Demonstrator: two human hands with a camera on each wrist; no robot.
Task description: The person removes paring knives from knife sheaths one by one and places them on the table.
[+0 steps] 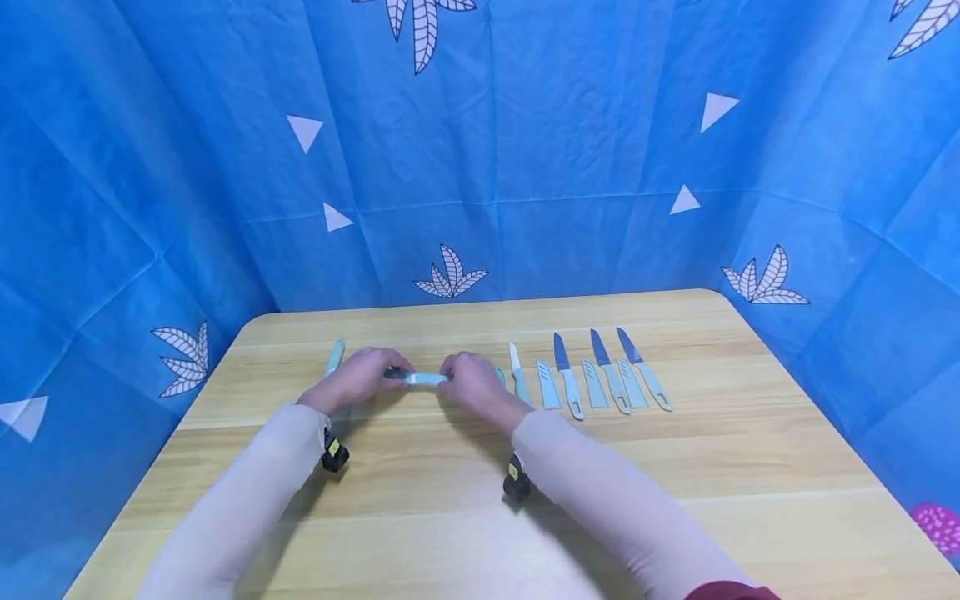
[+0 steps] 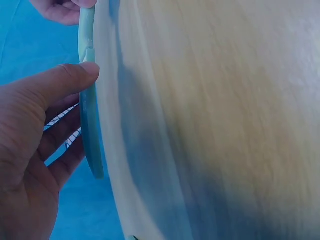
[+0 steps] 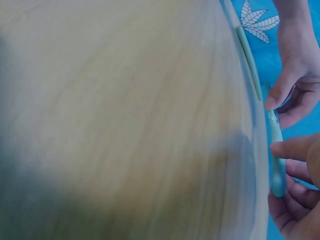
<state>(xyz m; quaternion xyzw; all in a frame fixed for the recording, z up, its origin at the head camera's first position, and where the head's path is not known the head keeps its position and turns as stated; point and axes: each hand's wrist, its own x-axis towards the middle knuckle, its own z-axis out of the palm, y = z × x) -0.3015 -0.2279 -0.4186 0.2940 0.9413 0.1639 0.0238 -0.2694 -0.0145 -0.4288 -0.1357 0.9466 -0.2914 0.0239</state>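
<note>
1. A knife is held above the surface, near its far edge, left of centre.
2. Its blade end is pinched by the left hand; its handle is gripped by the right hand.
3. Toward the far right corner, other knives and sheaths are laid.

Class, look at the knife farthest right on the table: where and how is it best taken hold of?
Probably best by its handle, from the near right side. The handle slants toward the near right, while the bare blade points away; a sheath lies close on the left.
</note>
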